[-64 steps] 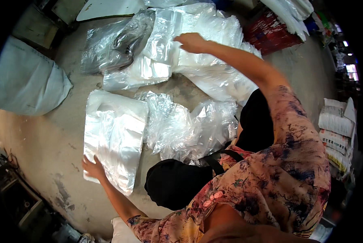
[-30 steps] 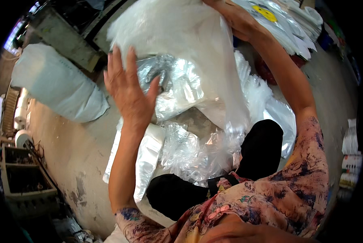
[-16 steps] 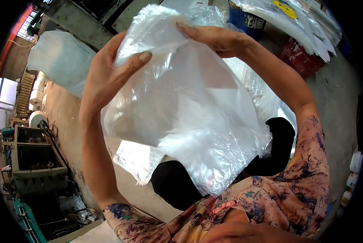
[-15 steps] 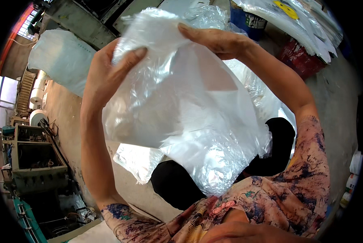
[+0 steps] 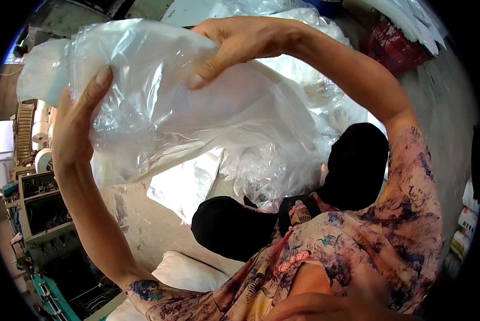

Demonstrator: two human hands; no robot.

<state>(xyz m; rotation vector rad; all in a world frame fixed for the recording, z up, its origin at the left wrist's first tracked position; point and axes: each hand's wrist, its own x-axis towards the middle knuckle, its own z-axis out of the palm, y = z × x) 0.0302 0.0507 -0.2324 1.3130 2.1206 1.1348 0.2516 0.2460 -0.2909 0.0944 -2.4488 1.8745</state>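
Observation:
A large clear plastic sheet or bag (image 5: 149, 96) is raised across the upper left of the view. My left hand (image 5: 79, 117) grips its left end, thumb on top and fingers hidden behind it. My right hand (image 5: 234, 48) is closed on its upper part, thumb pressing on the front. Under it on the floor lie a flat stack of shiny clear bags (image 5: 181, 187) and crumpled clear plastic (image 5: 266, 166) beside my black-clad knees (image 5: 357, 166).
Machinery (image 5: 42, 208) and white rolls (image 5: 40, 132) line the left side. A pale sack (image 5: 39, 69) stands upper left. A red bucket (image 5: 390, 45) under white sheets sits upper right. A white cushion-like sack (image 5: 189, 270) is below; stacked bags (image 5: 465, 224) are far right.
Both hands have moved left with the plastic, spreading wider at its top. Earlier they reached over the floor piles; the plastic was then lifted, and the right thumb now lies lower on it.

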